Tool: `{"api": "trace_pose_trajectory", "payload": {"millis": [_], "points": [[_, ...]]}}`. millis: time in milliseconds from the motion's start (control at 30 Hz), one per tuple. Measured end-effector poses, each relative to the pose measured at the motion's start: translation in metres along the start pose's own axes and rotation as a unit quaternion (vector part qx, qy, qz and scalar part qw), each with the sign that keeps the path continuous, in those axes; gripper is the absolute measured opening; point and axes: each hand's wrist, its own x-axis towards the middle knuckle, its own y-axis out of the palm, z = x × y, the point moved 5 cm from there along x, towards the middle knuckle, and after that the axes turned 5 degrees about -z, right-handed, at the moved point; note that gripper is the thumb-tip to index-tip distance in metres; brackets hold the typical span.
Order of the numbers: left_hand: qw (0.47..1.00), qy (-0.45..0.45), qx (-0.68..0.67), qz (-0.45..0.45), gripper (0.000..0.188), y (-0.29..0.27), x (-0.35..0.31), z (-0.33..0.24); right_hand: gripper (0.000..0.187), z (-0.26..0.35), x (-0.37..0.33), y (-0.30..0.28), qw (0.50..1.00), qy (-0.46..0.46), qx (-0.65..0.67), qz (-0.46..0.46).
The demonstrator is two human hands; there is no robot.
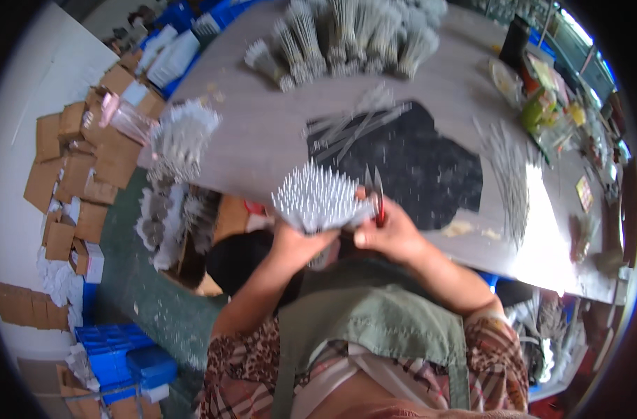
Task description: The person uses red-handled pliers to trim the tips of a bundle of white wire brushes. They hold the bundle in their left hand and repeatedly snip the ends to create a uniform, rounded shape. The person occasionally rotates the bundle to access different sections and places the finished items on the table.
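In front of my body, my left hand [299, 241] is wrapped round a thick bundle of thin whitish stems [316, 199], their pale tips turned up toward me. My right hand [397, 234] grips a pair of red-handled scissors [381, 211] close to the bundle's right side. The scissor blades point away from me and stand slightly apart. Part of the right fingers is hidden behind the bundle's edge. Beyond both hands lies a dark mat [416, 167], with several loose stems [360, 124] across its far left part.
Several tied stem bundles [346, 45] stand at the table's far side, with more [184, 140] at its left edge. Loose stems [508, 185] lie right of the mat. Clutter [545, 112] fills the far right. Cardboard boxes [98, 153] and blue crates [119, 353] sit at left.
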Motion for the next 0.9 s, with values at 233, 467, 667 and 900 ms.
{"api": "trace_pose_trajectory", "payload": {"millis": [233, 467, 667, 900], "points": [[0.995, 0.060, -0.024, 0.078, 0.043, 0.013, -0.013, 0.015, 0.042, -0.030, 0.000, 0.002, 1.000, 0.007, 0.010, -0.014], [0.994, 0.075, 0.033, 0.073, 0.040, 0.005, -0.024, 0.037, 0.057, -0.033, -0.001, 0.009, 0.999, -0.007, -0.036, 0.016], [0.989, -0.001, -0.092, 0.115, 0.036, 0.007, -0.024, 0.041, 0.057, -0.035, -0.001, 0.008, 0.997, -0.007, -0.065, 0.031], [0.984, 0.086, 0.111, 0.105, 0.033, -0.002, -0.029, 0.057, 0.055, -0.034, -0.002, 0.011, 1.000, 0.003, -0.006, 0.028]]}}
